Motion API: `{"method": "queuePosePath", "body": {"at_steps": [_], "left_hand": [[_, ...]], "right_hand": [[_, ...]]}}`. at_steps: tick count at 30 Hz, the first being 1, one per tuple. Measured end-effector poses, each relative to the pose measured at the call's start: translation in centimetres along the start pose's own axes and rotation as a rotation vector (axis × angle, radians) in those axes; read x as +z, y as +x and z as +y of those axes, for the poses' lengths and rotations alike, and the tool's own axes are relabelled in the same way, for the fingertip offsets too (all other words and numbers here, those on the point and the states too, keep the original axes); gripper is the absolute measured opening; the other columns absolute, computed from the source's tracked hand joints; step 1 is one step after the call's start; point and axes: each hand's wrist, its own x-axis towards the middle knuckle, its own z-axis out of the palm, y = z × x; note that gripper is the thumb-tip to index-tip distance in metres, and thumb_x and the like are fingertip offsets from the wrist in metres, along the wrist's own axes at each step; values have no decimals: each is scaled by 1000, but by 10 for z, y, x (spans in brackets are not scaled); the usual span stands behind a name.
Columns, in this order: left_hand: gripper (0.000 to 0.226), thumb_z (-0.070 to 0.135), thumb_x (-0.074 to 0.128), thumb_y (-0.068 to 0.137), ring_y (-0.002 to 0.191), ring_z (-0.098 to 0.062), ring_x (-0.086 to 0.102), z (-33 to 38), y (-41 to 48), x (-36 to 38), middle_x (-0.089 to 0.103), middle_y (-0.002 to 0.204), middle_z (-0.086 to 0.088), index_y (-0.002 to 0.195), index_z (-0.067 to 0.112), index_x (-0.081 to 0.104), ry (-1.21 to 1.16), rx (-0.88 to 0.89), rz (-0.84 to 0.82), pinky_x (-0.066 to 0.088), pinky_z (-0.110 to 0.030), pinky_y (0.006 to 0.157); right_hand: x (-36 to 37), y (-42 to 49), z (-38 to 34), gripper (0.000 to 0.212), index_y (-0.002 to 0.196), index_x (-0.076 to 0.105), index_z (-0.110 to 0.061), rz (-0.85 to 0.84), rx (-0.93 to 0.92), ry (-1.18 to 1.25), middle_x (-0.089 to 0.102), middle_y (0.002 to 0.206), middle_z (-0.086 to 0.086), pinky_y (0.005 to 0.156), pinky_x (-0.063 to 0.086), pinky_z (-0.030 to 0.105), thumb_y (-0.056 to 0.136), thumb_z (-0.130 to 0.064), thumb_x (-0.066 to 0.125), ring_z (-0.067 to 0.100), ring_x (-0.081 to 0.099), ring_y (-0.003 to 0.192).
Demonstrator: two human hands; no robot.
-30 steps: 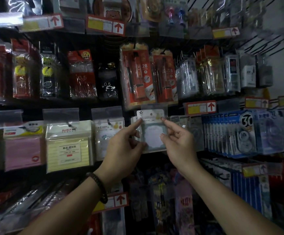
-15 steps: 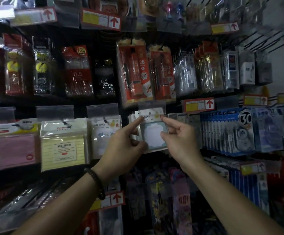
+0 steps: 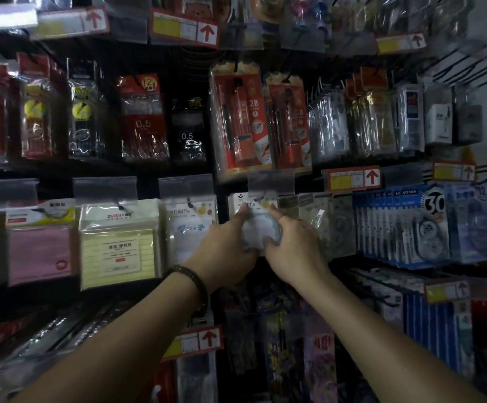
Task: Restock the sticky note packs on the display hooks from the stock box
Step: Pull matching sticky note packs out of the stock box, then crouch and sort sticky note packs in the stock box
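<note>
The left hand (image 3: 224,251) and the right hand (image 3: 293,251), fingers curled, pinch the sticky note pack (image 3: 261,231) between them by its sides, and since a moment ago they have carried it deeper toward 12 o'clock, under the clear tag (image 3: 270,181), so it is probably going onto the hidden hook.
</note>
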Motion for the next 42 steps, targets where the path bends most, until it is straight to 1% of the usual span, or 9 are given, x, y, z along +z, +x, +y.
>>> {"method": "queuePosePath", "body": {"at_steps": [3, 6, 12, 17, 24, 29, 32, 36, 42], "left_hand": [[90, 44, 64, 100, 105, -29, 70, 3, -7, 1, 65, 129, -16, 168, 35, 5, 43, -34, -28, 61, -33, 85], [74, 37, 62, 102, 116, -23, 67, 4, -34, -2, 67, 136, -8, 165, 22, 27, 25, -1, -38, 57, -28, 89], [33, 43, 67, 98, 78, 6, 70, -3, -121, -8, 71, 81, 20, 131, 41, 64, -108, 127, 70, 51, -7, 69], [9, 34, 68, 101, 63, 1, 70, -46, -238, 13, 73, 73, 18, 109, 35, 73, -255, 91, -65, 51, -18, 57], [14, 36, 64, 102, 62, 13, 65, -167, -419, 107, 71, 76, 26, 91, 32, 72, -213, -240, -456, 55, -25, 64], [11, 35, 68, 101, 71, 16, 65, -232, -520, 180, 76, 87, 21, 109, 42, 72, -185, -448, -705, 50, -10, 66], [13, 37, 67, 100, 75, 8, 69, -263, -553, 221, 76, 97, 17, 111, 38, 74, -190, -508, -773, 59, -20, 73], [19, 40, 67, 99, 77, -2, 75, -301, -571, 269, 80, 95, 9, 114, 32, 75, -195, -626, -822, 63, -29, 77], [28, 41, 63, 101, 102, -10, 72, -338, -596, 306, 77, 118, 5, 127, 33, 70, -204, -803, -866, 60, -35, 93]], "right_hand": [[-4, -8, -8, 85, 164, 13, -50, -121, 48, -122, 49, 138, 9, 101, 53, 43, 100, -37, 67, 31, 57, 124], [-2, -27, -13, 87, 165, 5, -50, -171, 45, -277, 43, 139, 7, 90, 54, 43, 100, -44, 63, 32, 57, 122], [-6, -86, -4, 34, 133, 60, -31, 159, -158, -28, 57, 109, -14, 69, 51, 31, 99, -36, 64, 10, 64, 88], [22, -197, 13, 8, 101, 72, -19, 208, -270, 235, 62, 82, -14, 63, 50, 27, 102, -22, 65, 3, 62, 72], [113, -394, 59, 17, 87, 68, -29, -242, 87, 468, 58, 64, -8, 48, 40, 32, 103, -26, 63, 9, 56, 54], [207, -525, 109, 28, 76, 70, -31, -622, 509, 354, 69, 67, -9, 61, 48, 30, 94, -11, 73, 5, 64, 63], [261, -580, 128, 26, 75, 71, -35, -828, 670, 274, 71, 70, -11, 66, 59, 36, 94, -17, 74, 4, 67, 67], [330, -623, 147, 8, 88, 71, -26, -1009, 674, 134, 73, 90, -14, 83, 59, 32, 95, -22, 74, 6, 70, 89], [438, -640, 183, 28, 116, 62, -28, -1170, 376, -123, 65, 117, -2, 89, 55, 33, 95, -11, 70, 21, 65, 112]]}}
